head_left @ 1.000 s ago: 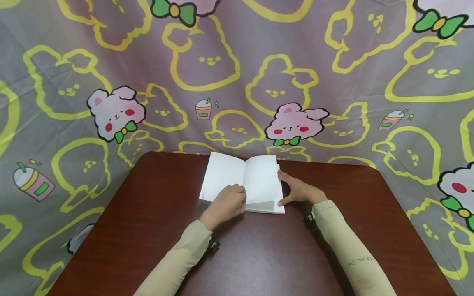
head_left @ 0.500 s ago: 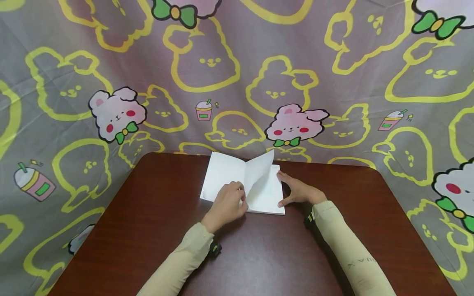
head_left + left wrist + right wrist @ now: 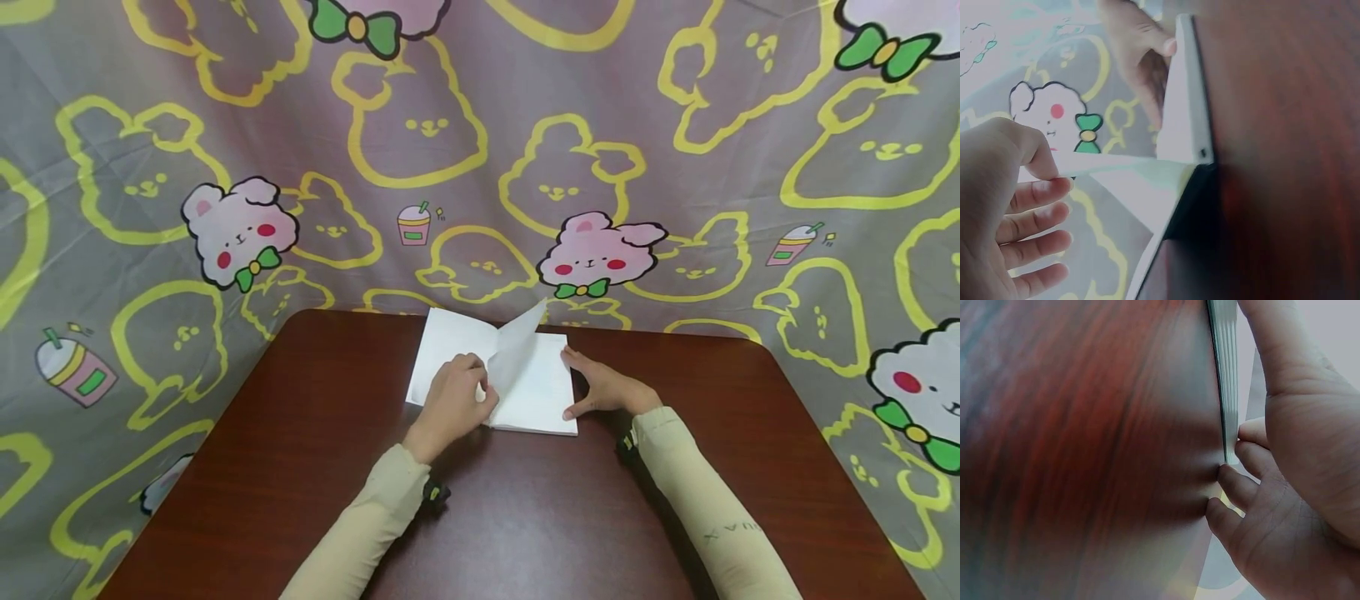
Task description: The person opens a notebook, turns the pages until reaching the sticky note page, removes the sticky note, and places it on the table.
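Since the earliest frame, one leaf [image 3: 517, 340] of the white-paged book [image 3: 534, 404] has swung up and leftward from nearly flat over the right-hand pages; the left hand [image 3: 452, 402] has shifted slightly left with it. Right hand [image 3: 611, 388] unmoved.

Observations, left to right, places relative to the book.

Nearer than the book and to its left: a pale left sleeve [image 3: 367, 525], with a dark wrist device [image 3: 433, 493] under the cuff.

Left hand: over the book's lower left part, near the spine. Thumb and index finger pinch the edge of the raised leaf; the left wrist view shows this grasp plainly, with the other fingers loosely bent below it.

Book: lies spread on the red-brown tabletop [image 3: 300, 433], near its far edge. The left page [image 3: 444, 346] rises slightly toward the spine. The raised leaf stands tilted from the spine, its upper corner leaning over the right-hand pages, which lie flat.

Right hand: at the book's right edge, not clenched; thumb and fingers spread apart, touching that edge. The right wrist view shows fingertips beside the stacked page edges.

Nearer than the book and to its right: the right sleeve [image 3: 712, 500], faintly lettered.

Behind the book: a grey cloth [image 3: 300, 125] printed with yellow animal outlines, pink rabbit faces and drink cups.
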A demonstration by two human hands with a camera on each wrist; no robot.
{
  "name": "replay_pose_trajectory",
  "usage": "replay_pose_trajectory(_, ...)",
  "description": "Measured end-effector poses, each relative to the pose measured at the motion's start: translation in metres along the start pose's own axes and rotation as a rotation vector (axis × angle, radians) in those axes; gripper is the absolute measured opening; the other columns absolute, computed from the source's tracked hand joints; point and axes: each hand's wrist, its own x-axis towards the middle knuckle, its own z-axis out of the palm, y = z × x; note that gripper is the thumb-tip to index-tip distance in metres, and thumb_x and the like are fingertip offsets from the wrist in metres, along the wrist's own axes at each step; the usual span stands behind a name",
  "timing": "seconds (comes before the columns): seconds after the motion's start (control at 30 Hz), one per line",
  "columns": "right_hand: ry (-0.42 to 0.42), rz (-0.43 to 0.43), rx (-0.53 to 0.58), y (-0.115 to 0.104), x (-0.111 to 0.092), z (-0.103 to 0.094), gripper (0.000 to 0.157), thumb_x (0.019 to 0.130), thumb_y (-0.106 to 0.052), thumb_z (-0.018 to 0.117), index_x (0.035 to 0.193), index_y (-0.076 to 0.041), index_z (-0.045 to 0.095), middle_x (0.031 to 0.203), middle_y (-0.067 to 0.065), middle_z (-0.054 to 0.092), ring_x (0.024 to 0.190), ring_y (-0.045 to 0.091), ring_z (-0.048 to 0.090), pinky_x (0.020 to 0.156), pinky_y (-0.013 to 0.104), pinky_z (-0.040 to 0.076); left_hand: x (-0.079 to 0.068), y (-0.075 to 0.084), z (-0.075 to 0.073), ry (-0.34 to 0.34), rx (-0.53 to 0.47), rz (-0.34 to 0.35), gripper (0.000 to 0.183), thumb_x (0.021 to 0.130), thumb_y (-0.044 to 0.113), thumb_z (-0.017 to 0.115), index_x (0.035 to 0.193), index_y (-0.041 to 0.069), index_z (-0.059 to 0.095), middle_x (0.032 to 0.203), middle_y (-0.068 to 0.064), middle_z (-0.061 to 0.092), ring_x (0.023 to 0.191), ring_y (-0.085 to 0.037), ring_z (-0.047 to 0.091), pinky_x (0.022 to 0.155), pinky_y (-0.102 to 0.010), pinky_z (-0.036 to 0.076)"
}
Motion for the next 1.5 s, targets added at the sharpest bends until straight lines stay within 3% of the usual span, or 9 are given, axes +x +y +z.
replay_pose_trajectory(0.27,0.016,-0.035,-0.008,-0.003,0.001,-0.001,0.122,0.071,-0.038,0.093,0.156,0.012,0.021,0.164,0.032,0.016,0.153,0.048,0.014,0.120,0.062,0.020,0.009,-0.007,-0.018,0.047,-0.029,-0.035,0.015,0.077,0.011,0.071,0.065,0.010,0.064,0.085,-0.002,0.065,0.081,-0.025,0.062,0.070,-0.039,0.051)
replay_pose_trajectory(0.53,0.008,-0.019,-0.011,-0.005,0.001,-0.001,0.123,0.072,-0.040,0.092,0.157,0.010,0.019,0.165,0.030,0.015,0.154,0.045,0.014,0.121,0.060,0.021,0.014,-0.012,-0.030,0.119,-0.053,-0.031,0.013,0.077,0.007,0.070,0.065,0.008,0.066,0.082,-0.003,0.063,0.080,-0.024,0.061,0.071,-0.039,0.051)
replay_pose_trajectory(1.1,-0.005,0.012,0.006,-0.006,-0.002,0.002,0.124,0.072,-0.041,0.092,0.158,0.009,0.017,0.166,0.028,0.014,0.155,0.044,0.012,0.121,0.060,0.021,0.001,-0.019,-0.047,0.112,0.012,-0.009,0.018,0.080,0.007,0.070,0.062,0.008,0.068,0.086,-0.005,0.066,0.083,-0.025,0.063,0.071,-0.040,0.052)
replay_pose_trajectory(1.5,-0.002,0.020,0.022,-0.008,-0.004,0.000,0.125,0.072,-0.039,0.092,0.158,0.009,0.016,0.167,0.028,0.013,0.154,0.045,0.011,0.121,0.062,0.020,-0.018,-0.035,-0.056,0.044,0.061,-0.078,0.020,0.080,0.009,0.068,0.061,0.008,0.069,0.091,-0.006,0.067,0.086,-0.025,0.061,0.071,-0.041,0.052)
